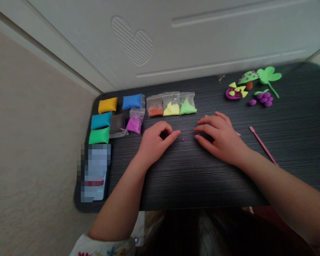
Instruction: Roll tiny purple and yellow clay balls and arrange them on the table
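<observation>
My left hand [156, 142] rests on the dark tabletop with its fingers loosely curled and its thumb stretched out; nothing shows in it. A tiny purple clay ball [183, 139] lies just right of that thumb. Across from it, my right hand [220, 138] is palm down with its fingers spread. A small purple speck [198, 134] shows by its thumb and fingertip; I cannot tell whether they touch it. Partly hidden under this hand is a pink piece [238, 134], its ends peeking out. To the right lies a pink modelling tool [264, 146].
Bags of coloured clay [171, 108] stand along the back and left, near a phone [97, 174]. At the back right are a clay mushroom [248, 78], a green clover [268, 75], purple grapes [265, 97] and a purple dish [230, 95] with yellow pieces. A white panel [216, 42] rises behind.
</observation>
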Demonstrator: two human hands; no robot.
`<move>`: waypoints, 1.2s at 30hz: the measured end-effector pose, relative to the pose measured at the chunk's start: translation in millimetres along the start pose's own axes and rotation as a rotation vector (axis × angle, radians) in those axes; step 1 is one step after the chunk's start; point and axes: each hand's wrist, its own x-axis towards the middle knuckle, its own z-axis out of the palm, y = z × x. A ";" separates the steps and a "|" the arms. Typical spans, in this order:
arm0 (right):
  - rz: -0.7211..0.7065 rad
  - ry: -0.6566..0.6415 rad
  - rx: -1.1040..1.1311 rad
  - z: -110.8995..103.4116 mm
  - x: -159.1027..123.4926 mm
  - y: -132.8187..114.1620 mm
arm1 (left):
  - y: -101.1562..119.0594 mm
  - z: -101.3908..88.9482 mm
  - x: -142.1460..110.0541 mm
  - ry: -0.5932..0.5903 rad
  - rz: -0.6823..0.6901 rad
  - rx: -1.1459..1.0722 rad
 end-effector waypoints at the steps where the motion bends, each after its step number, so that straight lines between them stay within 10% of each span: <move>1: 0.000 0.001 0.002 0.1 -0.1 0.1 | 0.0 0.4 0.2 0.009 -0.006 0.006; 36: 0.001 0.008 0.012 0.7 -0.3 -0.3 | -3.0 2.0 0.3 -0.021 0.126 0.039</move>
